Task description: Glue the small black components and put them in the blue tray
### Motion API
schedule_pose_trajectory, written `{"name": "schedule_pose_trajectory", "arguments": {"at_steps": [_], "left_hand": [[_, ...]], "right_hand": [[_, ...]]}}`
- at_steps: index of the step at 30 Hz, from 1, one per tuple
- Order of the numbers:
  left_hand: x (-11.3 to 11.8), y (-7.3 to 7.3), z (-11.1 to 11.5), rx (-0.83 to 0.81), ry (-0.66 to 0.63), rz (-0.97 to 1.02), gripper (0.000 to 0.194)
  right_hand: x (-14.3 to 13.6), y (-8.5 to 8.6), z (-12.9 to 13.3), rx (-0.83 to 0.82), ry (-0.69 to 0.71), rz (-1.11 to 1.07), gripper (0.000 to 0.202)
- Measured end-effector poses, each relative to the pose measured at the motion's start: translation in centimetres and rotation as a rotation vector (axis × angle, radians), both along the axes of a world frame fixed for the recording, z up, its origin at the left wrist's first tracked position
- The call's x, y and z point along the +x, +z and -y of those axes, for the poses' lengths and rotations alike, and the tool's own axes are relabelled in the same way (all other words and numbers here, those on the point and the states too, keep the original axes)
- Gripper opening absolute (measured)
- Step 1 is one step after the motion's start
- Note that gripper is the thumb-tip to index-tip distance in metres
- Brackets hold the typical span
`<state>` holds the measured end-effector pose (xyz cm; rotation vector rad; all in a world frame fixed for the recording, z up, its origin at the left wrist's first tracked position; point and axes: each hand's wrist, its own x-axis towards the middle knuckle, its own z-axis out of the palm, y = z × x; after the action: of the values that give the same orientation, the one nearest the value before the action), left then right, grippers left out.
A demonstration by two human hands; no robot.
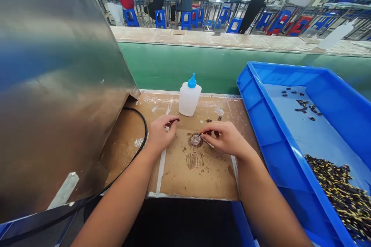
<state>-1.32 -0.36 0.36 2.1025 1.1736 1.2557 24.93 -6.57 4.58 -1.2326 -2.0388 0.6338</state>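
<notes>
My left hand [162, 130] pinches a small black part [177, 120] between thumb and fingertips, above the cardboard-covered bench. Between the thumb and forefinger of my right hand [222, 136] is a small dark part with a bit of yellow-orange. It is held at the edge of a round clear blob [195, 140] that looks wet, on the cardboard [179, 181]. A couple of small black parts [209, 120] lie just beyond my right hand. Behind both hands stands a translucent squeeze bottle [189, 99] with a blue nozzle cap.
A blue crate [269, 123] at right holds a heap of black-and-yellow parts [342, 193] and several scattered ones. A large metal housing [63, 85] fills the left, with a black cable [145, 123] curving beside it. A green belt [174, 63] runs behind; people sit farther back.
</notes>
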Motion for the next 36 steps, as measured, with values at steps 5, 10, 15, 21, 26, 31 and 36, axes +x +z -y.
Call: {"name": "schedule_pose_trajectory", "arguments": {"at_steps": [5,10,15,21,26,31,36], "left_hand": [[0.2,0.3,-0.4,-0.039,-0.016,-0.054,0.017],[0.8,-0.2,-0.9,-0.07,-0.036,0.014,0.015],[0.7,-0.5,-1.4,-0.109,-0.001,0.075,0.015],[-0.2,-0.9,-2.0,-0.101,0.047,0.154,0.016],[-1.1,-1.2,-2.5,-0.1,0.109,0.225,0.018],[-1.0,-0.8,-2.3,-0.123,0.129,0.294,0.018],[-0.7,-0.4,-1.9,-0.167,0.124,0.313,0.019]], "right_hand": [[0.1,-0.6,-0.5,-0.076,-0.327,-0.295,0.011],[0.8,-1.8,-2.3,-0.288,-0.463,-0.936,0.022],[0.4,-1.5,-4.3,-0.263,-0.523,-0.779,0.033],[-2.8,-0.2,-8.8,-0.023,-0.498,-0.202,0.093],[-4.3,1.2,-10.8,-0.11,-0.451,-0.095,0.057],[-2.0,5.4,-3.8,0.062,-0.614,0.156,0.066],[-0.5,8.1,5.9,-0.028,-0.597,0.726,0.079]]}}
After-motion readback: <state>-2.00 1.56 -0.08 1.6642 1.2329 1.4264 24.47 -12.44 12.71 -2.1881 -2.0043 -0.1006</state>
